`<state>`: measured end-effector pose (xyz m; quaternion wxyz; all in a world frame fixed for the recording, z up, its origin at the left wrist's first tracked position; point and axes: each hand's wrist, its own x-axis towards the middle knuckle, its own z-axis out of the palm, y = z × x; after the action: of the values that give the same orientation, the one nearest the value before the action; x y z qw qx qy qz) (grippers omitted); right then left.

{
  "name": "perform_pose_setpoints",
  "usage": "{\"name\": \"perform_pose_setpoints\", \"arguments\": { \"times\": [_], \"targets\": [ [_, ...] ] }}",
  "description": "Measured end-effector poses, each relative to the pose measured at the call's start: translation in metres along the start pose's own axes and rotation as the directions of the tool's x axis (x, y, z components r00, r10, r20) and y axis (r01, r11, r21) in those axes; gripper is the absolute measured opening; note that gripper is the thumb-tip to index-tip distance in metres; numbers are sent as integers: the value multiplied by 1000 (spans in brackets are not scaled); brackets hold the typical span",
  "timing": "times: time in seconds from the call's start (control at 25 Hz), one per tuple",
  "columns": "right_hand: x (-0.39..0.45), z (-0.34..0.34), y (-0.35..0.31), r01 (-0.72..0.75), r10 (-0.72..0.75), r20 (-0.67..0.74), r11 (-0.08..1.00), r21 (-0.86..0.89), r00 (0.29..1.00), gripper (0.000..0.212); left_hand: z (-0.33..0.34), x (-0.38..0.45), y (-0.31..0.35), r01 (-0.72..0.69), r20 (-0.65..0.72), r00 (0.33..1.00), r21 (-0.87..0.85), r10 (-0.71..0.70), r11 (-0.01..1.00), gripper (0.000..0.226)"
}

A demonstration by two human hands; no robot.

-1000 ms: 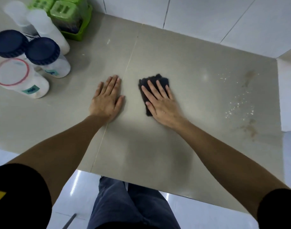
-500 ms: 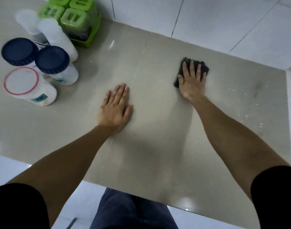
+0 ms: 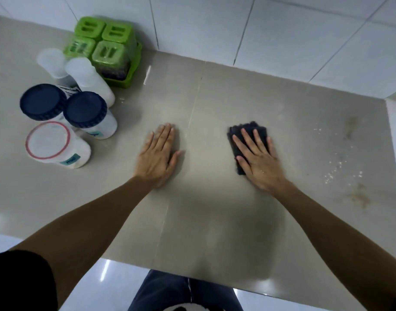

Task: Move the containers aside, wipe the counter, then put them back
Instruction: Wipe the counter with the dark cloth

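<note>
Since half a second ago the right hand (image 3: pixel 258 161), fingers (image 3: pixel 248 142) flat, has pulled the dark cloth (image 3: pixel 241 133) back from the desk's (image 3: pixel 215 221) far edge, so wiping continues; next the crumbs (image 3: pixel 336 167) near the right edge.

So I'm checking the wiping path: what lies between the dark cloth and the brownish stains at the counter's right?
Bare beige counter, then scattered white specks, in the head view.

right hand (image 3: pixel 258 160): now lower in the frame, nearer the counter's front edge, drawn back from near the wall
dark cloth (image 3: pixel 245 140): comes back under the flat palm, now mid-frame right
</note>
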<state>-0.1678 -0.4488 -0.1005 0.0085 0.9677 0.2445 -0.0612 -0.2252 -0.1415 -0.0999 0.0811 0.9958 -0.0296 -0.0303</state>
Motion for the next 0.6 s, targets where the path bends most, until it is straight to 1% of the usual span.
{"name": "perform_pose_setpoints", "arguments": {
  "times": [0.12,0.24,0.32,0.4,0.44,0.52,0.6],
  "targets": [
    [23,-7,33,-195,195,35,981,20,980,61,-5,7,-35,23,30,999,1,-23,1000,71],
    [88,-13,29,-379,380,8,921,88,925,62,-3,5,-45,19,32,999,-15,-18,1000,69],
    [141,-18,12,-441,441,33,886,144,897,60,-3,4,-45,18,30,999,-29,-18,999,68],
    [188,-24,-14,-435,431,58,887,154,900,60,-4,4,-44,14,20,1000,-43,-13,999,68],
    [209,-27,-31,-409,405,60,899,156,912,60,-4,5,-45,11,17,1000,-49,-10,999,68],
    [234,-31,-69,-307,303,47,940,150,952,59,-1,6,-46,9,17,1000,-61,-8,998,68],
    [235,-33,-104,-155,151,39,979,131,988,59,0,6,-46,5,8,1000,-63,-4,998,68]
  ]
}}
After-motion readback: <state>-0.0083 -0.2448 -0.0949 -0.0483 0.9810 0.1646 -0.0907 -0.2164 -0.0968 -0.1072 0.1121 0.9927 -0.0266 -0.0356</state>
